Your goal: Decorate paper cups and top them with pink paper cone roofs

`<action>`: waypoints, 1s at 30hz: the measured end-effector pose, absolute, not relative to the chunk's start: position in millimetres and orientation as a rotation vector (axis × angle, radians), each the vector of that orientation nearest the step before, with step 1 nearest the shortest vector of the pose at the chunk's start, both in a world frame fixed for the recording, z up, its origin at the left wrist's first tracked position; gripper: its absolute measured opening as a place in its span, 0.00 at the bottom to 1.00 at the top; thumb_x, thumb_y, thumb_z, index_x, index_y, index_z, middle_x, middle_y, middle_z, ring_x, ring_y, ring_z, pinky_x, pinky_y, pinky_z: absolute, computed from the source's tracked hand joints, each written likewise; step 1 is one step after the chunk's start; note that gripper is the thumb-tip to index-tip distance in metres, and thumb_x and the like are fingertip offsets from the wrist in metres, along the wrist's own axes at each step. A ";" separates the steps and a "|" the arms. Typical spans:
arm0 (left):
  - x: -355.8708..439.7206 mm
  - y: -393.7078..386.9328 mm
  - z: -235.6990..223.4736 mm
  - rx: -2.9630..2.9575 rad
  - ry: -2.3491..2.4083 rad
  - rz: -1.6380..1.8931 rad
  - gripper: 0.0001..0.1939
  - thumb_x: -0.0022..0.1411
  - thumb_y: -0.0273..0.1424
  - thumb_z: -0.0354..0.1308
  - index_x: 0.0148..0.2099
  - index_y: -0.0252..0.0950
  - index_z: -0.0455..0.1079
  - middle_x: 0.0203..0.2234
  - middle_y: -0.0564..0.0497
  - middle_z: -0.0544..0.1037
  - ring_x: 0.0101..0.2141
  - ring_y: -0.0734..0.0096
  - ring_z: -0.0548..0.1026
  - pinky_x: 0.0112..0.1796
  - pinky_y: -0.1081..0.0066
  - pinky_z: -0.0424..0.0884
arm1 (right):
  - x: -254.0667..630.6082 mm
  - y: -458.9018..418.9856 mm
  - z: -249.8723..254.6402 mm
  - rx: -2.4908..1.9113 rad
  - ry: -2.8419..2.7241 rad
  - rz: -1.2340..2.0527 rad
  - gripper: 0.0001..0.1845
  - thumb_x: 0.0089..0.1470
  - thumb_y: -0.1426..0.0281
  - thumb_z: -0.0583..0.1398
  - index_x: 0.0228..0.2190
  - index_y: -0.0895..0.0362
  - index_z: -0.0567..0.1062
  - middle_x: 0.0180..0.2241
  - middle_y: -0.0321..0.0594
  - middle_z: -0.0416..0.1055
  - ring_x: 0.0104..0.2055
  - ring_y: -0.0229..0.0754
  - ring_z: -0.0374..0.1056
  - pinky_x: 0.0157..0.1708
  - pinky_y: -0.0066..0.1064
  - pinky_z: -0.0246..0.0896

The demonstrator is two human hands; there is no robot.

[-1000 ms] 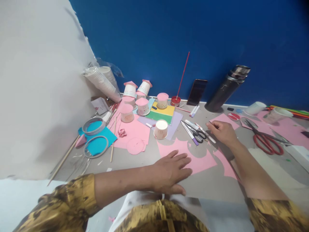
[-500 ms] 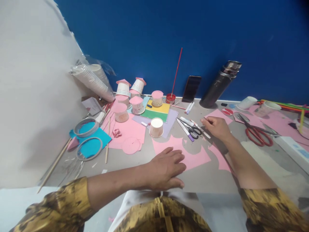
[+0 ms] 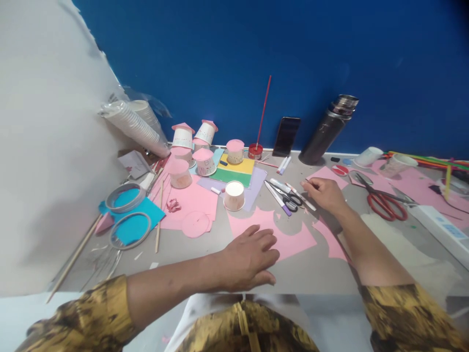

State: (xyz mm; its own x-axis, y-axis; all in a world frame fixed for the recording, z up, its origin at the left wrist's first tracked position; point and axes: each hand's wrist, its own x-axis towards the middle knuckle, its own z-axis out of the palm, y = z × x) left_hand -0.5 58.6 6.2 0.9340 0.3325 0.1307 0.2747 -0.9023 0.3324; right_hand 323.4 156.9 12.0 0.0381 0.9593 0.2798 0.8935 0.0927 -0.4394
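My left hand (image 3: pixel 249 256) lies palm down with its fingers apart, at the near edge of a pink paper sheet (image 3: pixel 293 240) with rounded pieces cut out of it. My right hand (image 3: pixel 325 193) rests on the table to the right, thumb and fingers pinched together. Whatever is in that pinch, if anything, is too small to make out. Just left of it lie black-handled scissors (image 3: pixel 292 201), a white pen with a purple end (image 3: pixel 278 198) and a slim pencil-like stick (image 3: pixel 302 198). Beyond my left hand stands a paper cup (image 3: pixel 234 196), its white round face up.
Pink-topped paper cups (image 3: pixel 204 162) stand at the back left near stacked cups (image 3: pixel 135 124). Tape rings (image 3: pixel 130 231) lie on blue paper at left. A phone (image 3: pixel 287 137) and a dark flask (image 3: pixel 329 131) lean on the blue wall. Red-handled scissors (image 3: pixel 386 204) lie at right.
The whole view has shifted a little, so the table items sit slightly further left. Both hands keep the same pose and place on the table.
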 end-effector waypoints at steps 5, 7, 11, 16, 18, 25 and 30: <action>-0.3 58.1 9.0 2.785 0.455 0.230 0.21 0.72 0.49 0.53 0.54 0.37 0.69 0.57 0.37 0.73 0.64 0.45 0.64 0.65 0.46 0.56 | 322.8 156.3 13.0 -1.811 -1.864 0.183 0.25 0.59 0.54 0.57 0.15 0.53 0.65 0.17 0.36 0.70 0.22 0.39 0.61 0.28 0.32 0.52; -0.4 58.1 8.7 2.786 0.456 0.248 0.21 0.71 0.49 0.54 0.54 0.37 0.69 0.57 0.37 0.73 0.64 0.46 0.65 0.65 0.46 0.56 | 322.6 156.4 12.7 -1.817 -1.867 0.173 0.25 0.58 0.54 0.57 0.15 0.53 0.65 0.18 0.36 0.70 0.22 0.39 0.61 0.28 0.32 0.52; -0.7 57.9 9.4 2.791 0.457 0.280 0.20 0.71 0.48 0.56 0.53 0.38 0.69 0.56 0.38 0.74 0.63 0.47 0.66 0.65 0.47 0.57 | 322.6 156.5 11.7 -1.816 -1.878 0.151 0.24 0.58 0.55 0.57 0.16 0.53 0.66 0.18 0.36 0.70 0.22 0.40 0.61 0.28 0.33 0.52; -0.2 57.6 13.6 2.811 0.449 0.279 0.18 0.71 0.47 0.56 0.50 0.38 0.70 0.54 0.39 0.75 0.60 0.48 0.68 0.63 0.49 0.58 | 324.1 156.2 10.1 -1.808 -1.891 0.132 0.23 0.58 0.55 0.57 0.16 0.52 0.66 0.18 0.37 0.70 0.23 0.41 0.63 0.28 0.33 0.53; 0.2 57.7 14.9 2.826 0.449 0.276 0.18 0.71 0.47 0.55 0.50 0.38 0.70 0.52 0.39 0.75 0.59 0.49 0.69 0.62 0.50 0.58 | 324.9 156.1 9.2 -1.803 -1.898 0.112 0.23 0.59 0.54 0.57 0.17 0.52 0.67 0.18 0.37 0.71 0.24 0.41 0.63 0.28 0.33 0.54; 1.2 58.8 11.3 2.841 0.433 0.266 0.19 0.72 0.48 0.54 0.51 0.38 0.71 0.51 0.39 0.75 0.58 0.49 0.69 0.62 0.51 0.58 | 326.3 156.5 8.9 -1.814 -1.907 0.135 0.23 0.59 0.54 0.57 0.18 0.52 0.68 0.19 0.36 0.71 0.25 0.42 0.65 0.29 0.33 0.55; 1.4 60.5 4.5 2.783 0.429 0.349 0.19 0.71 0.49 0.54 0.49 0.38 0.72 0.50 0.39 0.76 0.56 0.50 0.70 0.60 0.52 0.61 | 327.4 156.5 8.8 -1.806 -1.895 0.161 0.23 0.58 0.54 0.57 0.17 0.52 0.67 0.19 0.37 0.74 0.25 0.43 0.67 0.29 0.34 0.56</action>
